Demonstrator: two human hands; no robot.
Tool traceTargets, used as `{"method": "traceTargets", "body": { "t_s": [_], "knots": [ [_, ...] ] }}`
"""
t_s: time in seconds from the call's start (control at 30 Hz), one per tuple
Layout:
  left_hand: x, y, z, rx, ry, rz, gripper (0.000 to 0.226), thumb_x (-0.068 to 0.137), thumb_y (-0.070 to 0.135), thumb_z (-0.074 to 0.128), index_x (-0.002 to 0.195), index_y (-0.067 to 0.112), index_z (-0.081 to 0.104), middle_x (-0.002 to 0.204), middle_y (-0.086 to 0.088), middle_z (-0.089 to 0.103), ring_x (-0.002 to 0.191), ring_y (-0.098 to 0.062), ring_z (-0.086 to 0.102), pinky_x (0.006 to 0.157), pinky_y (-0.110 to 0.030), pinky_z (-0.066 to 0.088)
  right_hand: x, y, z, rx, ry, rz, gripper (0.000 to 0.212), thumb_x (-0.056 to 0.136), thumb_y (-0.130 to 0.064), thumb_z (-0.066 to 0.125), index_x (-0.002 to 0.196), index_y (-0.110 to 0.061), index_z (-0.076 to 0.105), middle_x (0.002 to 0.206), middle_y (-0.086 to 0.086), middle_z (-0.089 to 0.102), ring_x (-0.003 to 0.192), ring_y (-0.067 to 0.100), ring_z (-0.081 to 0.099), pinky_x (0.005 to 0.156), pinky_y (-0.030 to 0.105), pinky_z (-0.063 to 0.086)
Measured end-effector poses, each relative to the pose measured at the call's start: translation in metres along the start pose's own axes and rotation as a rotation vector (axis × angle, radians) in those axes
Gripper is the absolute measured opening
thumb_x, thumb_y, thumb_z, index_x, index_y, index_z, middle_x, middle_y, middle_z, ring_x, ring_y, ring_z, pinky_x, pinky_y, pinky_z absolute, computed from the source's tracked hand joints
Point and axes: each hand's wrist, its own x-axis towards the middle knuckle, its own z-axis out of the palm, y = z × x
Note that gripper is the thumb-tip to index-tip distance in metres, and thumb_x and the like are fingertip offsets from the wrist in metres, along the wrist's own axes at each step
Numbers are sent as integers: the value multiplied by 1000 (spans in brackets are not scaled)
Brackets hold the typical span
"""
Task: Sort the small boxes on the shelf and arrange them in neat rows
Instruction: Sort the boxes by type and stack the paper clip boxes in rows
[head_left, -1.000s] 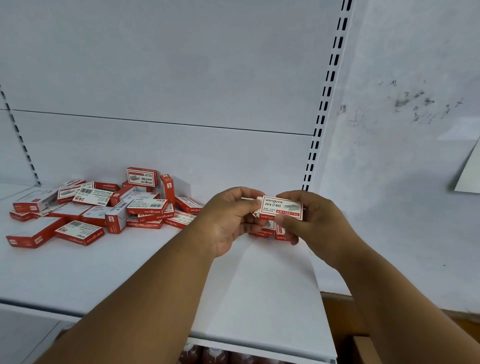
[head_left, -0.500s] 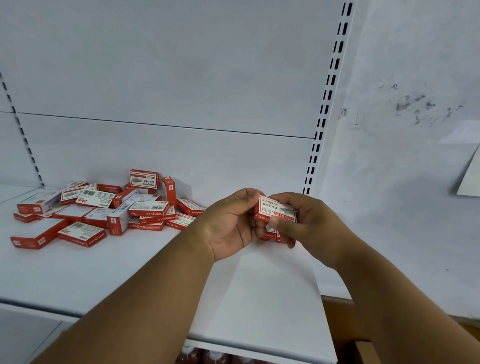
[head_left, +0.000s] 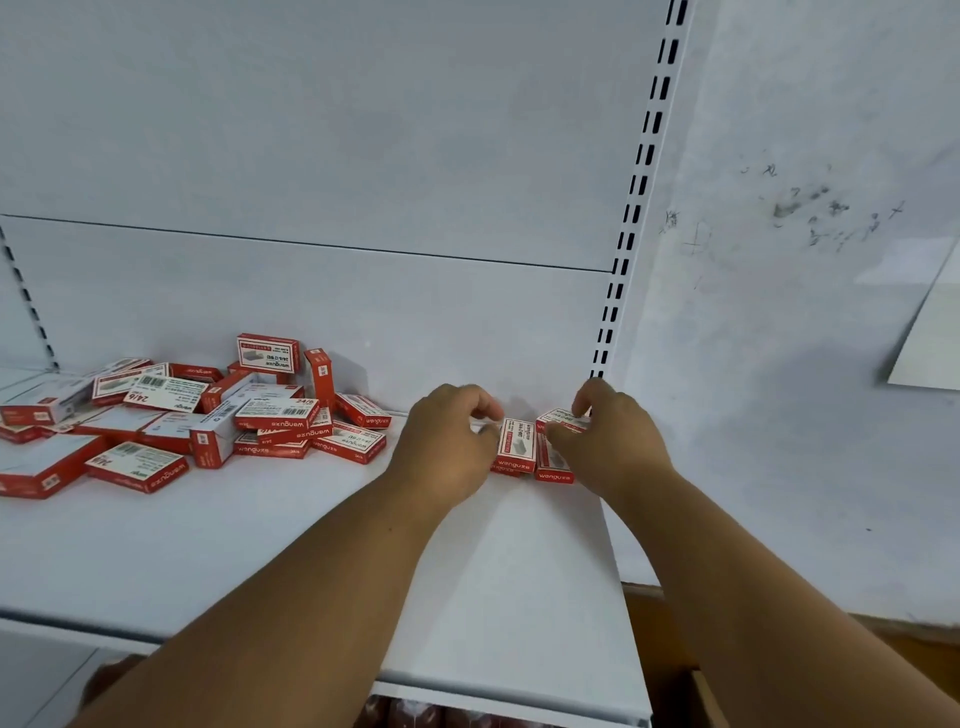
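On the left half of the white shelf (head_left: 156, 561) lies a loose heap of small boxes (head_left: 208, 415), red and white, lying flat, tilted or propped on one another, with one box (head_left: 318, 375) standing on end at the back near the rear panel (head_left: 311, 156). To the right of the heap, past a bare stretch of shelf, the left hand (head_left: 447, 447) reaches in with its fingers curled, fingertips touching the left edge of a box lying flat (head_left: 517, 448) near the back right corner; whether it truly grips that box cannot be told. Just beside this box, touching it, sits a second box (head_left: 553, 462), partly hidden. The right hand (head_left: 608, 441) hangs over it with fingers curled, pinching another box (head_left: 563, 418) on top of the second one. Behind the right hand rises the slotted upright (head_left: 631, 223) of the shelving, and beyond it the scuffed white wall (head_left: 805, 364).
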Motion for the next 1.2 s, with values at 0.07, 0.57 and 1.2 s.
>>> {"method": "traceTargets", "body": {
  "t_s": [0.07, 0.57, 1.2],
  "knots": [
    [-3, -1, 7, 55, -73, 85, 13, 90, 26, 66, 101, 32, 69, 110, 6, 57, 101, -11, 54, 80, -22, 41, 3, 0, 3, -91, -24, 18, 26, 87, -42, 60, 88, -19, 46, 95, 7, 59, 79, 23, 57, 56, 29, 38],
    [-9, 8, 4, 98, -180, 43, 23, 92, 19, 58, 111, 30, 68, 123, 0, 51, 101, -17, 61, 91, -29, 48, -6, -12, -6, -247, -139, -102, 31, 88, -12, 47, 114, -22, 61, 113, 9, 55, 94, 28, 59, 78, 34, 51],
    [-6, -104, -180, 478, -103, 105, 39, 85, 14, 63, 120, 33, 63, 126, 4, 63, 110, -20, 58, 85, -31, 49, -39, -178, 67, -87, -194, -329, 25, 95, -34, 56, 119, -27, 61, 117, -3, 57, 97, 15, 55, 79, 27, 43]
  ]
}}
